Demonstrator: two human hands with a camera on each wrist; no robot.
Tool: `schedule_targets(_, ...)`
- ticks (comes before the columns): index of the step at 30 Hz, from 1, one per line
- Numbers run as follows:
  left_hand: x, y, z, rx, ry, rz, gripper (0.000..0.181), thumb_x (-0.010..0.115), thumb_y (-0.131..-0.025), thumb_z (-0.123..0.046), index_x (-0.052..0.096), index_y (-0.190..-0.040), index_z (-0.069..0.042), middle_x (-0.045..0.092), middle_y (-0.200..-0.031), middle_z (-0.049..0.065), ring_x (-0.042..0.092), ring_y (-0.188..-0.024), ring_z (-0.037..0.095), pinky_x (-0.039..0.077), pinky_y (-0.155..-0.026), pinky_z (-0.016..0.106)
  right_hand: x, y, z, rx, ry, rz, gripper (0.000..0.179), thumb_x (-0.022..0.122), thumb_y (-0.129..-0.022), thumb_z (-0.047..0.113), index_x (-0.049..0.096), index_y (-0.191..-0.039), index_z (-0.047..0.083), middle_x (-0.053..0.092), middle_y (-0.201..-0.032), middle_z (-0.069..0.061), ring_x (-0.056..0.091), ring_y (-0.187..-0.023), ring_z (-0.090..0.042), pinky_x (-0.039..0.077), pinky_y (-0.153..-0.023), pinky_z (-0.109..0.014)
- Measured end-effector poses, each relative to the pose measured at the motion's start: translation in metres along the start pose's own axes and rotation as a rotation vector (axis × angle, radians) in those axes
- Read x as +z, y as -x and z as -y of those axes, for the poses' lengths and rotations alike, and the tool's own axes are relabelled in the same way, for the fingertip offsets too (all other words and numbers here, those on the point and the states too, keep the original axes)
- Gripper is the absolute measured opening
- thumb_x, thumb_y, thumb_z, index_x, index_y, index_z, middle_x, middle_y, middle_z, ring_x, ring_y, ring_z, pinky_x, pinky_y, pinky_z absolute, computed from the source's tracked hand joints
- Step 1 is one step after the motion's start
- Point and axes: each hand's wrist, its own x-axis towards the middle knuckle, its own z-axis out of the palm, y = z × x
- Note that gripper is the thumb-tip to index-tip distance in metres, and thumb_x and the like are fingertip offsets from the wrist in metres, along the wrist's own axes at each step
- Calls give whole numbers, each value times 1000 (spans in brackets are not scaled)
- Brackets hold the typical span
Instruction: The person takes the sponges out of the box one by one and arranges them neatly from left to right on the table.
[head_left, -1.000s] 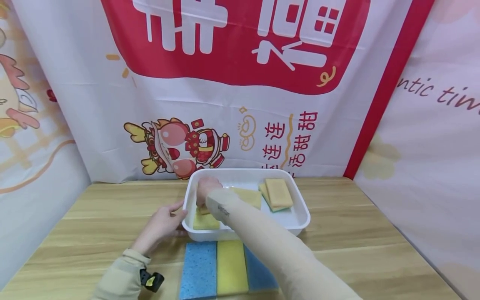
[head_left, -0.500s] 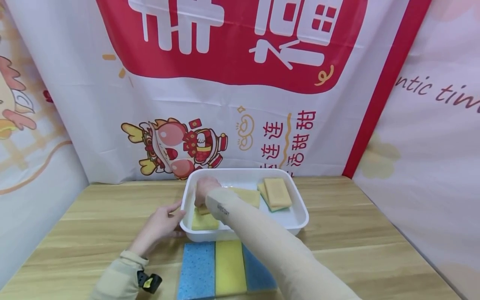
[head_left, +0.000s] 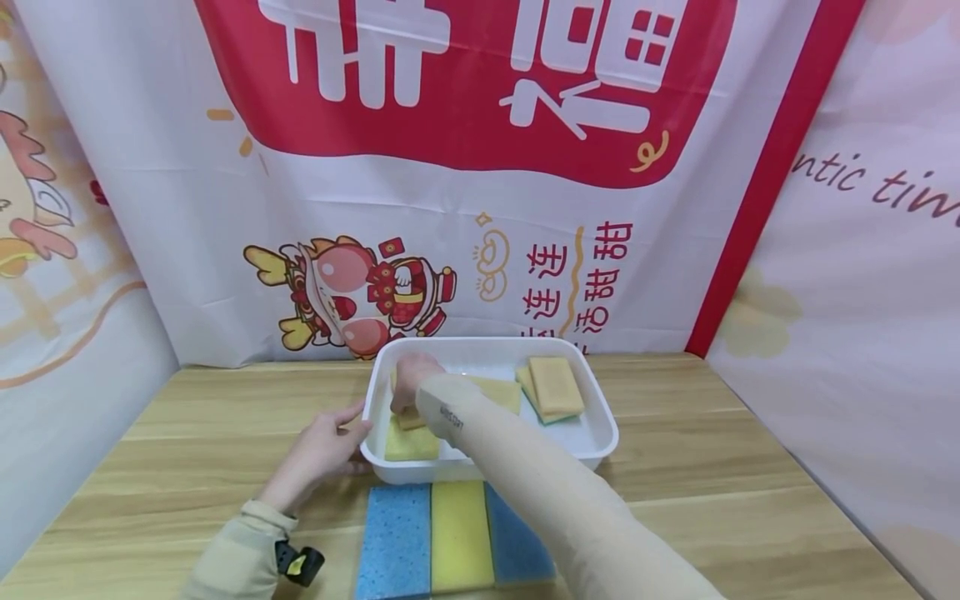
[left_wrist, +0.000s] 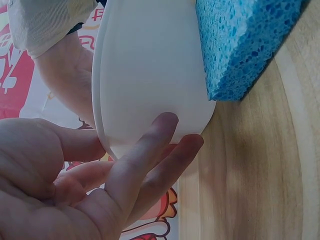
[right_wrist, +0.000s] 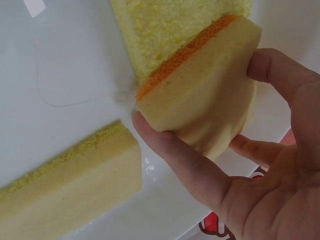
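Observation:
In the head view, a white plastic tray (head_left: 420, 473) stands on the wooden table near the back cloth. My left hand (head_left: 322, 446) rests against its left end; in the left wrist view, straight fingers touch the outer wall and the thumb lies at the rim. My right hand (right_wrist: 280, 195) reaches into the tray's left end and pinches a cream sponge (right_wrist: 205, 95) with an orange scrub layer between thumb and fingers. This sponge overlaps a pale yellow sponge (right_wrist: 175, 30) lying flat under it. A cream sponge (right_wrist: 75, 195) with a yellow-green layer lies beside them.
Two stacked cream sponges (head_left: 557, 387) lie at the tray's right end. In front of the tray, a yellow sponge (head_left: 461, 533) sits between a blue sponge (head_left: 397, 537) and another blue one partly under the right sleeve (head_left: 555, 500). Printed cloth (head_left: 660, 267) hangs behind the table.
The head view has shifted very slightly. Both hands, the tray and the sponges otherwise stay where they were.

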Motion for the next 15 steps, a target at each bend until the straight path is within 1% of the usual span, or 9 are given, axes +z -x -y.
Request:
schedule_targets(3, 0, 0, -1, -1, -2, 3, 55, 53, -103, -21, 34, -151, -2, 60, -115, 35, 68, -82, 26, 61, -70, 39, 0, -2, -2, 7, -33, 5, 27, 87, -71, 17, 69, -90, 14, 60, -86, 1, 55, -84, -15, 48, -73, -23)
schedule_targets(7, 1, 0, -1, -18, -10, 4, 54, 53, -104, -20, 34, -152, -4, 61, -116, 34, 69, -83, 26, 61, -70, 38, 2, -5, -5, 15, -77, 11, 28, 88, -70, 15, 68, -90, 14, 61, -85, 1, 55, -82, -15, 48, -74, -24)
schedule_targets(10, 1, 0, -1, -30, -14, 2, 54, 53, -104, -20, 34, -152, -5, 61, -116, 33, 69, -84, 25, 60, -71, 37, 3, -8, -7, -3, -71, 2, 29, 89, -69, 16, 66, -87, 13, 61, -83, 1, 56, -81, -16, 48, -72, -24)
schedule_targets(15, 1, 0, 1, -8, 14, 10, 54, 52, -104, -18, 33, -151, -1, 58, -117, 36, 69, -84, 27, 60, -71, 39, 6, -13, -10, -44, -42, -13, 37, 91, -67, 20, 61, -88, 14, 60, -83, 0, 55, -79, -16, 47, -70, -24)
